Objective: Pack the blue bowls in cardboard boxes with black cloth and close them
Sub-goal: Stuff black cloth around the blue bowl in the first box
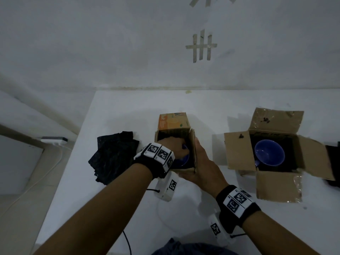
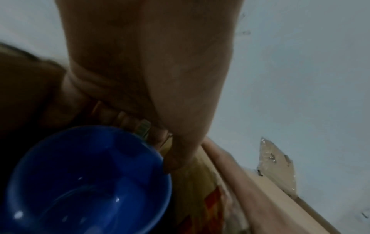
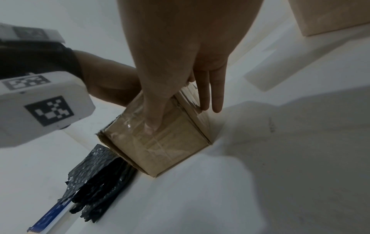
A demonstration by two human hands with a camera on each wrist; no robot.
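A small cardboard box (image 1: 184, 170) with an orange printed flap (image 1: 173, 121) stands at mid-table. My left hand (image 1: 181, 147) reaches into it and grips a blue bowl (image 1: 184, 160) by the rim. In the left wrist view the thumb (image 2: 176, 159) lies on that bowl's (image 2: 90, 182) edge. My right hand (image 1: 197, 159) holds the box at its near right corner, thumb (image 3: 152, 125) on the near face and fingers (image 3: 210, 98) along the side of the box (image 3: 160, 150). To the right, a larger box (image 1: 237, 150) stands open, holding a second blue bowl (image 1: 269, 152) on black cloth (image 1: 291, 155).
A pile of black cloth (image 1: 114, 155) lies left of the small box, against its base in the right wrist view (image 3: 96, 177). Another dark object (image 1: 333, 162) sits at the right frame edge. The table's left edge (image 1: 73, 153) drops to the floor; a wall stands behind.
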